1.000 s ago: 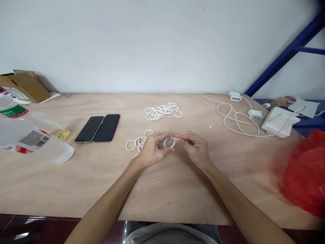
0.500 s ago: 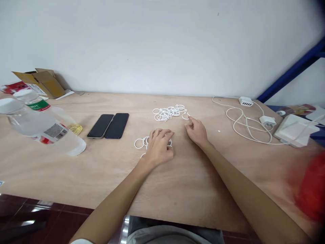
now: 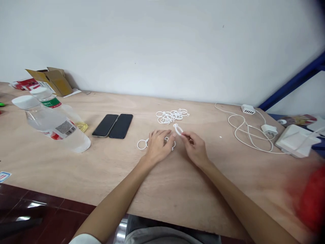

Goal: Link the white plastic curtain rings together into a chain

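Between the thumb and fingers of my right hand [image 3: 195, 147] is a white plastic ring [image 3: 178, 129] with a small knob, lifted off the table and turned nearly edge-on. My left hand [image 3: 159, 144] lies over a small group of white rings [image 3: 141, 144], fingers stretched forward and thumb apart. Some of those rings show at either side of it; the rest are hidden beneath the palm. Beyond both hands lies a loose pile of similar white rings [image 3: 169, 117].
Two dark phones [image 3: 121, 126] lie side by side on the left, near clear bottles [image 3: 61, 125] and an opened cardboard box [image 3: 57, 81]. White cables [image 3: 237, 130] and chargers [image 3: 296, 139] occupy the right. A blurred red object [image 3: 313, 200] is at the right edge.
My right hand has drawn one ring away from the pile, lifting it toward my left hand. My left hand stays over the near rings, its thumb shifted forward. The view has shifted slightly.
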{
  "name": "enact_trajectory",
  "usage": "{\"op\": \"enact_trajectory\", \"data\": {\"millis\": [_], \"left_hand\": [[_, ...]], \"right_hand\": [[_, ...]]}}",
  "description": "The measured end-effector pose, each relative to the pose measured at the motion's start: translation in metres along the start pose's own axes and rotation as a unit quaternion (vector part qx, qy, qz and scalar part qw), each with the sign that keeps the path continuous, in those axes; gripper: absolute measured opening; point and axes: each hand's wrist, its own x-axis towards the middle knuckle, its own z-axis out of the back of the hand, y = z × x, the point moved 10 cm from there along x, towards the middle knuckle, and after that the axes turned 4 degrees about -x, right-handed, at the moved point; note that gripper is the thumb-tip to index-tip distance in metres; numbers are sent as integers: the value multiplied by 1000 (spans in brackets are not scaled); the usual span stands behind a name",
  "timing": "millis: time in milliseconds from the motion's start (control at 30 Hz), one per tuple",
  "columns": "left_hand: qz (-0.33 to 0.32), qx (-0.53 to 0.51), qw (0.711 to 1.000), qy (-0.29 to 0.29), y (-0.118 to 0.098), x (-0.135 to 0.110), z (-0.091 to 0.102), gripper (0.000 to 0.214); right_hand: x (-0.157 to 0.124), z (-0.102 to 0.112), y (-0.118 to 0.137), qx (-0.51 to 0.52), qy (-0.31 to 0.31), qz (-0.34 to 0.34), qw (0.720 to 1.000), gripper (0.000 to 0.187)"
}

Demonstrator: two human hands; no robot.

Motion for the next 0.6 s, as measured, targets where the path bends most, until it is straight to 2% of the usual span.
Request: {"op": "enact_trajectory", "data": {"millis": [67,167,267,367,433,533,600], "left_hand": [[-18,-60,997,35,-9,-1,-5,32],[-33,-143,987,61,-17,-1,-9,28],[-1,-209,977,41,-11,-1,-7,23],[29,-229,973,23,-2,-1,-7,32],[36,-202,978,23,0,-3,-8,35],[21,-148,989,19,-3,-4,-8,35],[7,-132,991,16,-5,-4,-8,34]], "right_hand": [[-17,-3,18,38,7,7,999,20],[-31,-5,28,74,6,0,997,18],[-32,-2,25,114,-8,-29,993,18],[-29,10,9,187,-63,-109,974,16],[-30,9,-5,269,-68,-186,942,17],[-33,-11,-20,410,-9,-297,862,23],[-35,-21,-24,467,20,-340,816,24]]}}
